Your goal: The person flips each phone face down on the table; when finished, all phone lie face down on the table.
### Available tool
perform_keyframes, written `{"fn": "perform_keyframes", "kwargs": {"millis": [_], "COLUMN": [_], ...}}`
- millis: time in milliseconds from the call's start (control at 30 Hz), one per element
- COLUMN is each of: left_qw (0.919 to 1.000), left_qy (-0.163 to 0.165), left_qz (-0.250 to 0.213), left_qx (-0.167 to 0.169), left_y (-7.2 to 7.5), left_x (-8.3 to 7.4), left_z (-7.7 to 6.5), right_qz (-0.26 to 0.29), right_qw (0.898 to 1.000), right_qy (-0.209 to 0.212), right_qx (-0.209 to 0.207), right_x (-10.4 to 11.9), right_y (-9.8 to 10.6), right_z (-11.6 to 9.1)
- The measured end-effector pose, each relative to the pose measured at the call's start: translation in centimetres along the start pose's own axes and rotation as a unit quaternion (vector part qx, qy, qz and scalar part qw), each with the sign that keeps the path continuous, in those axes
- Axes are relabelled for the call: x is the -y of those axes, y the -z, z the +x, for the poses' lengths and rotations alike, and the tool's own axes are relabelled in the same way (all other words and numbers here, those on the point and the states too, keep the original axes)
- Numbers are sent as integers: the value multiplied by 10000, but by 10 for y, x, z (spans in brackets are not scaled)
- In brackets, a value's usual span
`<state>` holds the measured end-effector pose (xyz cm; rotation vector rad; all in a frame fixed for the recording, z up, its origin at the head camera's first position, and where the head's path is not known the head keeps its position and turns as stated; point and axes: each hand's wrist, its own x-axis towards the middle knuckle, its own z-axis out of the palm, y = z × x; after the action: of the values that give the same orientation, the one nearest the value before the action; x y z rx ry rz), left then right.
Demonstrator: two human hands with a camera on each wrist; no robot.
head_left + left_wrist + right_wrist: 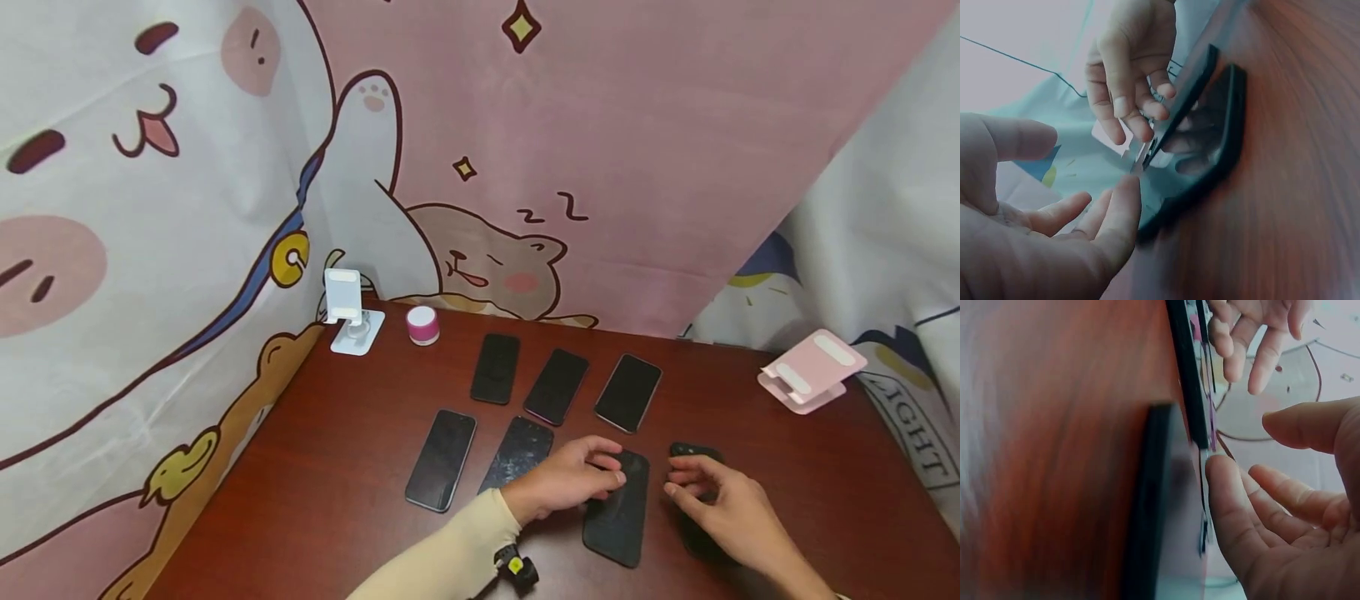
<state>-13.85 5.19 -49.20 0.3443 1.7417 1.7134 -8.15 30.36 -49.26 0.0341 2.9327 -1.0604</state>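
Observation:
My left hand hovers over the upper part of a dark phone lying flat on the table. Its thumb and fingers are loosely bent and apart, with nothing between them; the left wrist view shows this gap too. To the right, my right hand is over another dark phone and hides much of it. In the right wrist view that hand's thumb and fingers stand apart, holding nothing. Just left of my left hand lies a phone with a speckled, cracked-looking surface, partly covered by my forearm.
A silver-edged phone lies at the left. Behind are three more phones: one black, one purple-edged, one light-edged. A white phone stand, a pink-and-white jar and a pink stand sit on the reddish-brown table.

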Motion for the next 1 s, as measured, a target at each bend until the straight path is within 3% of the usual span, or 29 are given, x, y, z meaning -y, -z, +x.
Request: {"fn": "perform_keyframes", "kwargs": {"millis": [233,433,667,833,1000], "left_qw": [9981,9970,9998,9988,9978], "left_qy": [-225,-197,10,-99,-140], "left_qz": [471,660,87,-440,-583], "left_qx": [-323,-342,-172,-194,-294], "left_y": [23,29,26,23,20], "left_x": [10,13,15,16,16], "left_z": [-13,-21,-26,-22,-22], "right_qz": [597,909,1559,1905,1926], "right_qw": [9952,9905,9793,9711,9726], "right_qy": [-504,-763,-976,-1049,-925], "right_qx": [585,689,842,983,918], "right_x": [11,15,19,23,28], "right_y": [-13,-20,-27,-29,-29], "right_z": [0,-3,-7,-5,-3]}}
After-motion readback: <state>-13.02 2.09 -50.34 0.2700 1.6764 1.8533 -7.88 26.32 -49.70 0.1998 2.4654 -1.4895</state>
